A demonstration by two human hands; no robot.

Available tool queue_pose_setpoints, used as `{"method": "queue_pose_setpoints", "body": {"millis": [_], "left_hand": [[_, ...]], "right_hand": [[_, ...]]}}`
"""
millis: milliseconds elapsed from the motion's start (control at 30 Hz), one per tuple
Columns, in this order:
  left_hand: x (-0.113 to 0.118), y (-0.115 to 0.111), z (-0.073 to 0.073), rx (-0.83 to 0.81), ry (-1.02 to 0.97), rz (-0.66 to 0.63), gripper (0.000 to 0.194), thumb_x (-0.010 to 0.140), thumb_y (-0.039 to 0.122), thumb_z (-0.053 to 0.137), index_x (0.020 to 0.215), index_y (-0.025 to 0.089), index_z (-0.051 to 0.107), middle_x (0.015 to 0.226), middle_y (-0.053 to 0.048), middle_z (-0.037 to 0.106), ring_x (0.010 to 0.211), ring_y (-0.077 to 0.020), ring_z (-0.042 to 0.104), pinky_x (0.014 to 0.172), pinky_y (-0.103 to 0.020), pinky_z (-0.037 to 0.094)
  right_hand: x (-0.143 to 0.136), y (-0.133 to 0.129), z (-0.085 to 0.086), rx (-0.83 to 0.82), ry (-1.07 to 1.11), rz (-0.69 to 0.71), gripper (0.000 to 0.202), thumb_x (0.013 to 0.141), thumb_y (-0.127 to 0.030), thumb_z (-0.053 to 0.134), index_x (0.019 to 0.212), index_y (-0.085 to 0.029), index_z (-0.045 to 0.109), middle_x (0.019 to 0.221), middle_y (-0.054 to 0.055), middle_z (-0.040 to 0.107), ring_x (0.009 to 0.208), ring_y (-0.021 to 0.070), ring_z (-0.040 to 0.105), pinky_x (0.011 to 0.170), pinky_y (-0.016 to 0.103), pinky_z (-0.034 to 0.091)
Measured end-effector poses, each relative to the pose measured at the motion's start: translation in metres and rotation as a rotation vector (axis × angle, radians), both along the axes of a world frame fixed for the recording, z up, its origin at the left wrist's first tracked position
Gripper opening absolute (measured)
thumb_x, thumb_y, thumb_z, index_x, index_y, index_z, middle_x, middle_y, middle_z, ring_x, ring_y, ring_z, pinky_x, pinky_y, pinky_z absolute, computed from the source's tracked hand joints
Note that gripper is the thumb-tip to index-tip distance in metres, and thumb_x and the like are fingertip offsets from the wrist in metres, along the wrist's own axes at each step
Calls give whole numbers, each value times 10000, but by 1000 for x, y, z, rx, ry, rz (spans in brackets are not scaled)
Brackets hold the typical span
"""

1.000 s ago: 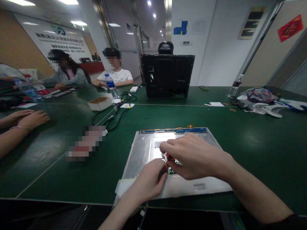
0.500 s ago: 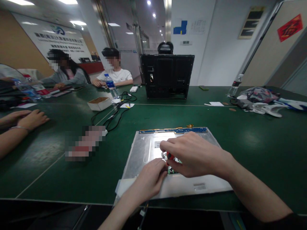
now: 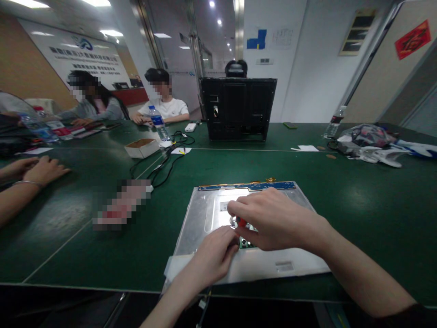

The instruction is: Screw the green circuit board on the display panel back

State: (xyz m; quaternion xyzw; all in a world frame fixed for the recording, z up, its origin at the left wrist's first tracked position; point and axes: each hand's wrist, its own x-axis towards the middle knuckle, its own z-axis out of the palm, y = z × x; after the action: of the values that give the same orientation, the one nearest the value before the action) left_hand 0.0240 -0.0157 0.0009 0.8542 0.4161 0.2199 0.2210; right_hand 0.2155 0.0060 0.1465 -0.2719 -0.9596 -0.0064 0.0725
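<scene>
Red tool (image 3: pixel 241 222) is gripped by right fingers (image 3: pixel 235 207), left fingers' (image 3: pixel 229 233) hold unclear, label (image 3: pixel 224 206) illegible.

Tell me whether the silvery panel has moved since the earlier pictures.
No. Judged against the upright black frame, the silvery panel shows no visible shift either way; its blue far strip lines up below the frame as before.

Slight turn of the right hand (image 3: pixel 278 218)

Over the past second, the right hand's underside has risen a little, its fingers staying about level. The red tool (image 3: pixel 241 222) in its grasp now shows at a slightly different angle. At far left, a dark shape (image 3: pixel 13 132) fills more of the edge, and a neighbour's hand (image 3: pixel 43 171) has shifted slightly.
</scene>
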Motion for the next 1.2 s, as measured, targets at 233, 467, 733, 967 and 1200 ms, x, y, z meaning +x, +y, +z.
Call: {"method": "queue_pose_setpoints", "body": {"millis": [233, 467, 733, 967, 1200], "left_hand": [[1, -1, 2, 23, -10, -3, 157, 826, 96, 465, 931, 184, 542, 921, -58, 623, 842, -227, 580, 707, -314, 428], [1, -2, 2, 17, 2, 6, 135, 835, 103, 462, 909, 185, 539, 913, -59, 619, 847, -224, 579, 712, -319, 430], [1, -2, 4, 13, 27, 5, 120, 838, 107, 456, 877, 192, 532, 896, -54, 621, 808, -218, 576, 697, -320, 429], [1, -2, 2, 14, 16, 8, 120, 836, 110, 467, 893, 185, 540, 909, -59, 624, 823, -222, 577, 724, -329, 443], [1, -1, 3, 29, -16, -5, 144, 833, 118, 470, 940, 179, 543, 942, -67, 623, 870, -237, 581, 753, -343, 448]], "right_hand": [[-2, 1, -3, 34, 9, -31, 112, 869, -286, 535, 871, -175, 546, 725, 21, 665, 588, 131, 542, 497, 280, 194], [-2, 3, -2, 2, 21, -39, 159, 876, -326, 573, 876, -168, 552, 753, 29, 674, 610, 140, 565, 502, 279, 217], [-2, 3, -2, 1, 29, -38, 163, 878, -324, 574, 854, -164, 552, 790, 31, 680, 636, 144, 578, 507, 283, 232], [-1, 3, 0, -4, 3, -30, 114, 885, -281, 536, 908, -172, 560, 804, 34, 684, 657, 149, 584, 517, 286, 227], [1, 0, 2, -65, 18, 10, 193, 875, -298, 547, 1023, -175, 528, 874, 44, 683, 697, 160, 583, 531, 283, 262]]}}
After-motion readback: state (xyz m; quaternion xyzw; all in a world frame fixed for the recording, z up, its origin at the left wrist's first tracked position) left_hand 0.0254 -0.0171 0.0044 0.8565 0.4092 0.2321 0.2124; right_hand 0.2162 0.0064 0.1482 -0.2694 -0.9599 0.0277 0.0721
